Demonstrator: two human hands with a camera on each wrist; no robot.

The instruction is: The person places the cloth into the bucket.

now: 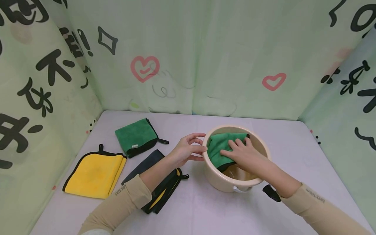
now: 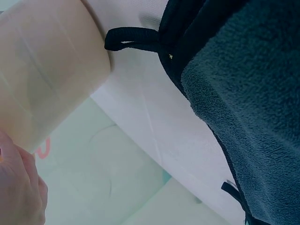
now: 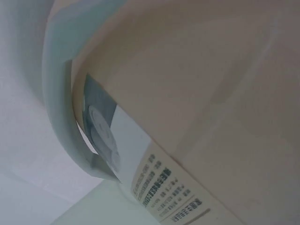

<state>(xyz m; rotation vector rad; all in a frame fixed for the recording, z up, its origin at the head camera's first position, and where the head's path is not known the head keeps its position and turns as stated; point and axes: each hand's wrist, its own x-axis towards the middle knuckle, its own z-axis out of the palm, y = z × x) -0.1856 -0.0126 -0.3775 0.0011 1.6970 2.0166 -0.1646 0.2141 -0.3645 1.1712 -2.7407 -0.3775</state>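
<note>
A cream bucket (image 1: 215,178) stands on the table, a green cloth (image 1: 217,153) with black edging bunched inside its mouth. My right hand (image 1: 245,155) reaches over the near rim and presses on that cloth with spread fingers. With relaxed fingers, my left hand (image 1: 189,148) touches the bucket's left side at the rim. Seen from the left wrist, the same hand (image 2: 18,183) rests by the bucket wall (image 2: 51,65). The right wrist view shows only the bucket wall (image 3: 211,93), its pale handle (image 3: 58,103) and a printed label (image 3: 164,187); the hand is out of sight there.
Left of the bucket lie a folded green cloth (image 1: 136,135), a folded yellow cloth (image 1: 92,174) and dark cloths with yellow inside (image 1: 161,192), partly under my left forearm. Printed pale green curtains (image 1: 205,58) enclose the white table (image 1: 211,215) at the back and sides.
</note>
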